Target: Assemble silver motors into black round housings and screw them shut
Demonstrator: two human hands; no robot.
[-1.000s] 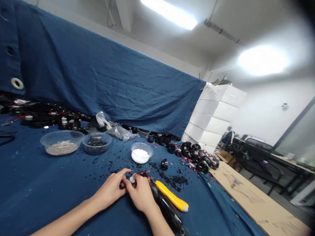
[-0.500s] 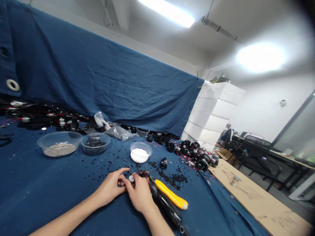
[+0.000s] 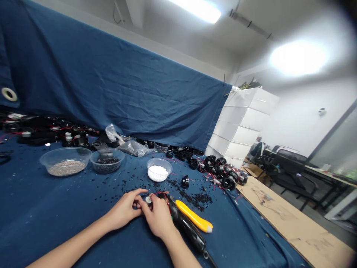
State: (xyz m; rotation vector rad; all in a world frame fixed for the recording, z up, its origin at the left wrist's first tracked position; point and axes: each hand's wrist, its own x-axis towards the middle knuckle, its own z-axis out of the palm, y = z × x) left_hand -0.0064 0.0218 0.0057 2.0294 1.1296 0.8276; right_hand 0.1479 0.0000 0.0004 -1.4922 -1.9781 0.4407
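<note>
My left hand and my right hand meet over the blue cloth. Between their fingertips is a small motor with a pale round end and thin red wires. My right fingers close around it. The left thumb and curled fingers press in from the other side, while the left index finger reaches over the top; the lower part of the motor is hidden. Just right of my right hand lies a black electric screwdriver with a cord. Beside it is a yellow-handled tool, its head hidden.
Clear bowls hold white pieces, black screws and small metal-coloured pieces. Loose black bits and a black ring-like part lie ahead. Black housings with red wires are heaped at right, near white boxes.
The view has shifted slightly, so the bowls and tools sit a little higher in it. Both hands keep nearly the same pose around the small motor.
</note>
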